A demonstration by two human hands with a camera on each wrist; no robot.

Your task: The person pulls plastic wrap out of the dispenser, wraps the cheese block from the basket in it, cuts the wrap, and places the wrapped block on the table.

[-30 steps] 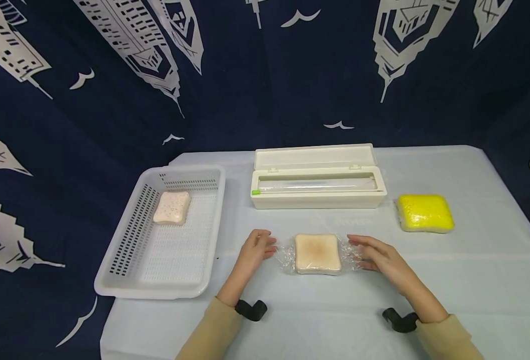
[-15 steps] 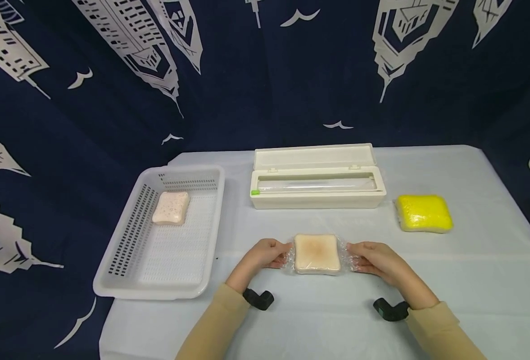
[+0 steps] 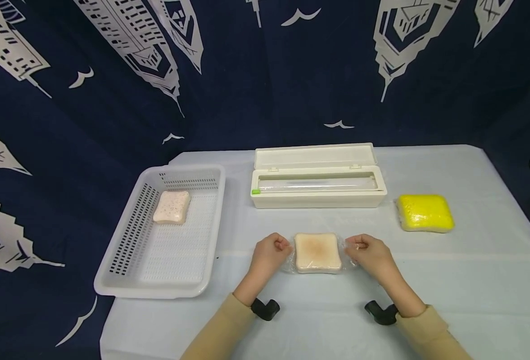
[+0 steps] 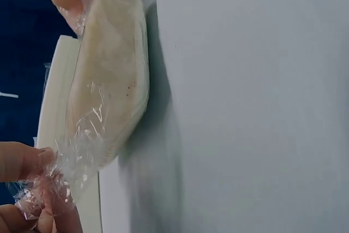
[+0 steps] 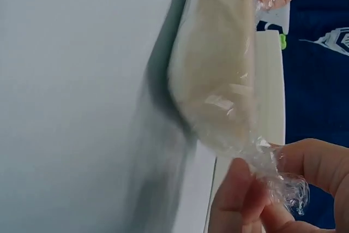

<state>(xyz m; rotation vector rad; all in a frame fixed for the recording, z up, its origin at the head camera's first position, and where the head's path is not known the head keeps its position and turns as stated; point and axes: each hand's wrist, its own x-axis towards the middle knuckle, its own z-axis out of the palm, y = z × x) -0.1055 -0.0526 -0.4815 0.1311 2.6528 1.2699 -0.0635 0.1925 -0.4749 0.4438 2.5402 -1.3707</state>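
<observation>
Broadly, a navy printed cloth point(image 3: 265, 100) is hanging behind a white-covered table point(image 3: 319, 320), on which a perforated white basket point(image 3: 170, 262) is standing at the left and an open cling-film dispenser point(image 3: 319, 201) is lying farther back. Two beige sleeves point(image 3: 221, 330) are slanting inward from the near edge. A yellow wrapped block point(image 3: 425, 212) is resting at the right; a film-wrapped toast slice point(image 3: 317, 253) is lying centrally, in front of the dispenser, the views leaving unclear whether it is touching the table. The left hand point(image 3: 268, 255) and the right hand point(image 3: 374, 257) are flanking it, fingers curling inward and thumbs closing against them with almost no gap: the left is pinching the left film end point(image 4: 82, 159), the right the right film end point(image 5: 265, 159).
</observation>
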